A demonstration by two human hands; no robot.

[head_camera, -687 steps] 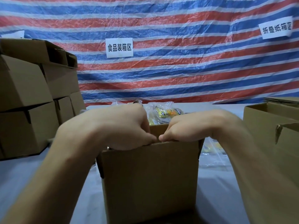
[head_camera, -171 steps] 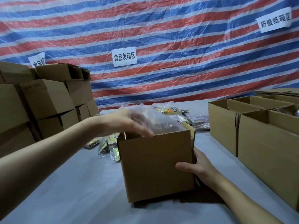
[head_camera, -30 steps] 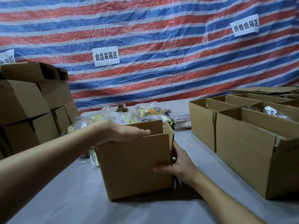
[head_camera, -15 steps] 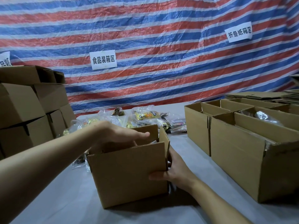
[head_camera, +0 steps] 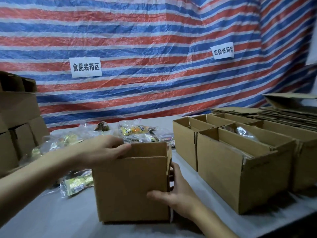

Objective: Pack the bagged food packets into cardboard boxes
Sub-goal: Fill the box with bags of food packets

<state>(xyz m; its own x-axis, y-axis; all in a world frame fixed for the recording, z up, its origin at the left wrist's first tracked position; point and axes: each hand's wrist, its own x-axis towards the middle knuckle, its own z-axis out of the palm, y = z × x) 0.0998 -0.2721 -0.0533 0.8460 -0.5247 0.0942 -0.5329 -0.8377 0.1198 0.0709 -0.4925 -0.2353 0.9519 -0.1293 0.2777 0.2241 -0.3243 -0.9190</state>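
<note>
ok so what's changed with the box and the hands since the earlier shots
The clear bag that bulged from the box is now down out of sight, and the left hand rests on the box's top edge instead. The right hand still holds its right side. The open boxes beside it stayed put.

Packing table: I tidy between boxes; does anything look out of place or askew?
Mildly: a few bagged packets lie loose left of the box, which the right hand grips and the left hand rests on, apart from the main pile behind it. Nothing looks spilled or damaged.
</note>
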